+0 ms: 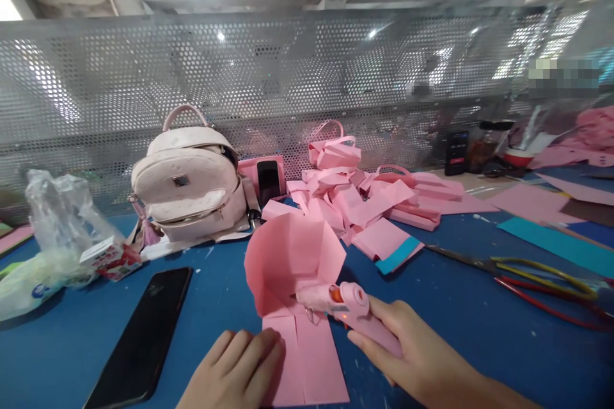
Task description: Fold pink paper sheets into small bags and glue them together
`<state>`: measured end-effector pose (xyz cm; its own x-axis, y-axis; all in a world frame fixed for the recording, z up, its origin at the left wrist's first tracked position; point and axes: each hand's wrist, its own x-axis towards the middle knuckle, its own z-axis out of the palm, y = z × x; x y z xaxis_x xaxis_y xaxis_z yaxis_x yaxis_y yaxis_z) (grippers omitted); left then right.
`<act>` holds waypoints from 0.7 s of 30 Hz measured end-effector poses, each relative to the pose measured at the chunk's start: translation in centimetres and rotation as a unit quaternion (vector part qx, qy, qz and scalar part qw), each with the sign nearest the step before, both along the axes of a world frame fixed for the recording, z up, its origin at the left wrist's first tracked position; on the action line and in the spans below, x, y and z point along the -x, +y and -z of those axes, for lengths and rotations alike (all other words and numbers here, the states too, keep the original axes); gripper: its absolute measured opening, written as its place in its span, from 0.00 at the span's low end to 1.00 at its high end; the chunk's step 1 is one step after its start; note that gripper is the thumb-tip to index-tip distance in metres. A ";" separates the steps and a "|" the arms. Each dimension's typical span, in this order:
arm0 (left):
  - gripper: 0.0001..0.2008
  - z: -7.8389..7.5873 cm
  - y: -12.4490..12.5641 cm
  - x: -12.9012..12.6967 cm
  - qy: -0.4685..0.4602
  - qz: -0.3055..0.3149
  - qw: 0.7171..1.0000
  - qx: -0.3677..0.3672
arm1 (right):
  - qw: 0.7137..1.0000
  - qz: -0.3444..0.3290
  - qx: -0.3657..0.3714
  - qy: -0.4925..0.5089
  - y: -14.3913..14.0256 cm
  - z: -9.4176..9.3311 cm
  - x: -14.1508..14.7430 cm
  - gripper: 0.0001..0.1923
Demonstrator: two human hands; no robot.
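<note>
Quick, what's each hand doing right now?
Left hand: fingers curled, pressing flat on the pink paper, gripping nothing.
Right hand: closed around the pink glue gun.

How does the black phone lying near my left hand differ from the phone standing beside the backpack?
The near phone lies flat on the blue table; the far phone stands upright against a pink holder. The near phone lies apart from the backpack; the far one stands close beside it. Both have dark, unlit faces.
</note>
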<state>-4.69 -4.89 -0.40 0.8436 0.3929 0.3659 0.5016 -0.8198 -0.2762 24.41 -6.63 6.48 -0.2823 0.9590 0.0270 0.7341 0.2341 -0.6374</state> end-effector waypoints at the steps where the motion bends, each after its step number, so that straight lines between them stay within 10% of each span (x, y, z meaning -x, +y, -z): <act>1: 0.20 0.0 0.1 0.0 0.006 -0.004 1.000 -0.007 | 1.000 0.008 -0.004 0.004 -0.1 0.1 0.1 0.13; 21: 0.33 0.0 0.2 -1.2 -0.012 -0.031 0.999 -0.014 | 0.996 0.019 0.074 0.055 0.1 1.9 0.0 0.15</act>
